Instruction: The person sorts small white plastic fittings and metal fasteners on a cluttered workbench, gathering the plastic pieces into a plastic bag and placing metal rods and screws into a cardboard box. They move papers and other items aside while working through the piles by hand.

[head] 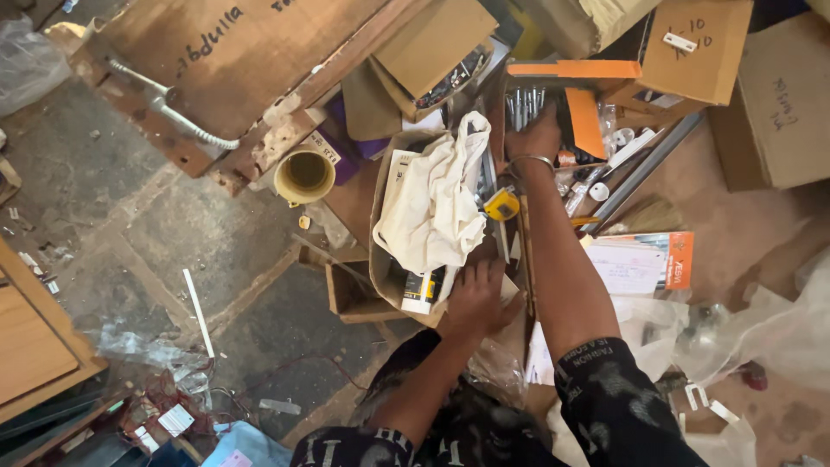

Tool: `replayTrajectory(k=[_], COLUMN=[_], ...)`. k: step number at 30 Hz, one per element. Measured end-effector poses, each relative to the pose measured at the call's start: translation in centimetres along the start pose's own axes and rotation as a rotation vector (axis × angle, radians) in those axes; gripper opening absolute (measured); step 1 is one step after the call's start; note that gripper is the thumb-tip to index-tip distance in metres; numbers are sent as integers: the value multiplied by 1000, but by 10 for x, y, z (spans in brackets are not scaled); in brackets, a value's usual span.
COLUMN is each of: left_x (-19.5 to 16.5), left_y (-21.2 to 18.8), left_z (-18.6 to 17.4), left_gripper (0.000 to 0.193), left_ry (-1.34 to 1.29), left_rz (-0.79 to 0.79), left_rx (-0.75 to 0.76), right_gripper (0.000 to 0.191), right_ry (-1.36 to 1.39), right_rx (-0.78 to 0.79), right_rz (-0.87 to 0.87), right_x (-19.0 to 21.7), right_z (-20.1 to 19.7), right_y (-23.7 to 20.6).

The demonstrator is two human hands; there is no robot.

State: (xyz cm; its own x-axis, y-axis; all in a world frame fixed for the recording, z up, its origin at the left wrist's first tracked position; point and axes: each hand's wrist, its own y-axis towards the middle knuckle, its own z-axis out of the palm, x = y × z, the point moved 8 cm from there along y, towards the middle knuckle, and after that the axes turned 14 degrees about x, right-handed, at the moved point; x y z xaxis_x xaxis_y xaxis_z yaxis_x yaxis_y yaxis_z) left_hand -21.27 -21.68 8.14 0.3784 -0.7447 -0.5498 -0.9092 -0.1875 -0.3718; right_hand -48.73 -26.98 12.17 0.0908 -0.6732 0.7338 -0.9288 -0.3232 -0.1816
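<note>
Cardboard box point(380, 259), open-topped, brown, standing among clutter on a stone floor point(130, 216); contents: a crumpled cream cloth bag point(432, 203), a small black-and-yellow carton point(424, 290), a yellow tape measure point(501, 205) at its right edge.

Left hand point(475, 298): spread flat, fingers open, pressing on the box's near corner.

Right hand point(536, 137): reaching well past the box, fingers curled over a cluster of upright metal rods point(524, 105) in an orange-edged box point(575, 69); whether it actually grips one I cannot tell. A metal bangle point(529, 161) sits on the wrist.

Surroundings: yellow-rimmed pot point(305, 173) left of the box, long metal rails point(640, 169) and white fittings to the right, plastic bags point(735, 337) nearby.

Risks, as judged: the left hand bears on a soft cardboard wall, which could buckle and spill the carton. The outstretched forearm passes just above the tape measure and could knock it off. The rods stand loose; a snagged bangle or hasty pull could topple them.
</note>
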Motion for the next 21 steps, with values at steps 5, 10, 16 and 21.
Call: replayTrajectory(k=[5,10,16,21], left_x=[1,0,1,-1], left_y=[2,0,3,1], left_z=[1,-1,-1,-2], left_gripper=[71,69,71,71], left_ry=[-52,-22,-32,-23], left_rz=[-11,-5,-46,-51], left_rx=[43,10,70,98], right_gripper=[67,44,37,40], right_ry=[28,132,160,62], right_rx=[-65,-15,42,92], right_rz=[-22,-81,-129,-3], right_x=[4,0,-6,-16], right_z=[-7,-5,-3,0], right_y=[-3,7,5,-2])
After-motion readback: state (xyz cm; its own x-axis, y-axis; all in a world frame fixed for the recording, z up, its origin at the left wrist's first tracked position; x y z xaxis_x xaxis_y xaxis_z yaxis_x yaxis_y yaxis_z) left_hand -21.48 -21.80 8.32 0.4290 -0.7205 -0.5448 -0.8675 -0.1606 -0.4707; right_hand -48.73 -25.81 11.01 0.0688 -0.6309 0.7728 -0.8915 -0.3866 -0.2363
